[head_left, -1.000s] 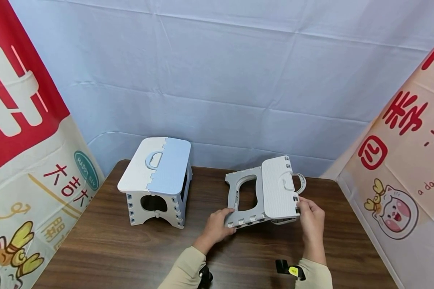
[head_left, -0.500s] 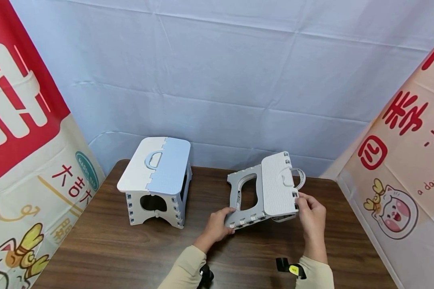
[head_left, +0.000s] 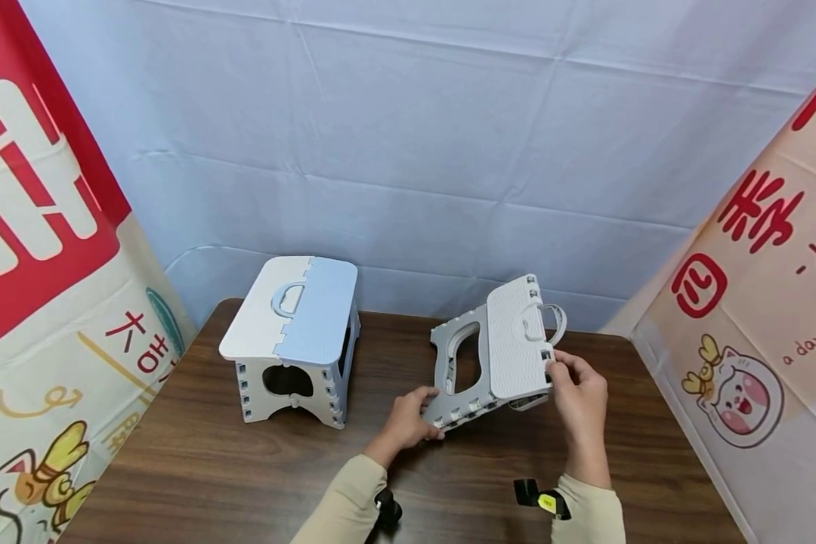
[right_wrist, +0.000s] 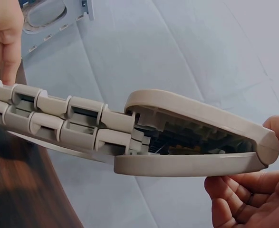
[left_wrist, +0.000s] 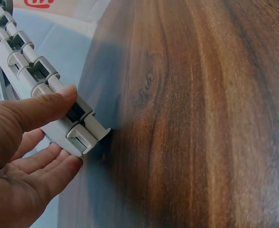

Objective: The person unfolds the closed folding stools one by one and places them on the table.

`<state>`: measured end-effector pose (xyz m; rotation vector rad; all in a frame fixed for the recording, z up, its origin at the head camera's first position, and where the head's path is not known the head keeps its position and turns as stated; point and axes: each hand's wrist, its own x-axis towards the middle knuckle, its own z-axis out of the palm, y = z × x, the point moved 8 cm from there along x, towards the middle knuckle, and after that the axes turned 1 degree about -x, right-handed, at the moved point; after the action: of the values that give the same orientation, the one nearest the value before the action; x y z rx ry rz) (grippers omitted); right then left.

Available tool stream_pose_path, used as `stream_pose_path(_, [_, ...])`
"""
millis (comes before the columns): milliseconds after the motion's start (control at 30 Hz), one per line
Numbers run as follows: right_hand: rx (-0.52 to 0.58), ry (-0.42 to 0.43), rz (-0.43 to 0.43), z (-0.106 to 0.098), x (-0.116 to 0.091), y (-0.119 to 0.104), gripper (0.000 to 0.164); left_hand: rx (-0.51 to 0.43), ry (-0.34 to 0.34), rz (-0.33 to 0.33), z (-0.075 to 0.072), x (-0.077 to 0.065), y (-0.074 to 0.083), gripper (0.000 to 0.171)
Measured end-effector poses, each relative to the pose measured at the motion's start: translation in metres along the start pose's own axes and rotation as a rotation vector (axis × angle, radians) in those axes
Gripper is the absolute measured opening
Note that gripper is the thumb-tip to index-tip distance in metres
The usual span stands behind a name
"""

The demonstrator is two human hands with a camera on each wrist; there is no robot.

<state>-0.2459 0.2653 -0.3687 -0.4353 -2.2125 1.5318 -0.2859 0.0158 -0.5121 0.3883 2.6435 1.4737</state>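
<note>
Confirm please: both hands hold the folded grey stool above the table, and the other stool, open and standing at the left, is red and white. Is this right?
Not fully. The open stool standing at the left is light blue and white, not red; the head view shows it. The rest is correct: the left hand and the right hand both hold the folded grey stool above the table.

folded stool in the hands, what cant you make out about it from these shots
- Folded stool, head view: its underside faces away; the seat panel hides the leg beneath.
- Left hand, left wrist view: the frame edge cuts off most of the stool; only a hinged edge shows.
- Right hand, right wrist view: inside the seat gap, the parts are dark and blurred.
</note>
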Motion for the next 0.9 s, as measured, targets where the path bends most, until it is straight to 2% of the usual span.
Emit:
stream_pose_path(333, [-0.012, -0.019, -0.019, 0.002, -0.001, -0.008, 0.027, -0.024, -0.015, -0.025, 0.004, 0.004, -0.001, 0.075])
stream_pose_path(633, [-0.026, -0.008, -0.111, 0.003, -0.002, -0.021, 0.024, -0.148, -0.045, -0.072, 0.014, 0.004, 0.001, 0.077])
stream_pose_path(900, [-0.023, -0.001, -0.146, 0.006, -0.002, -0.026, 0.024, -0.203, -0.048, -0.057, 0.02, 0.007, 0.002, 0.077])
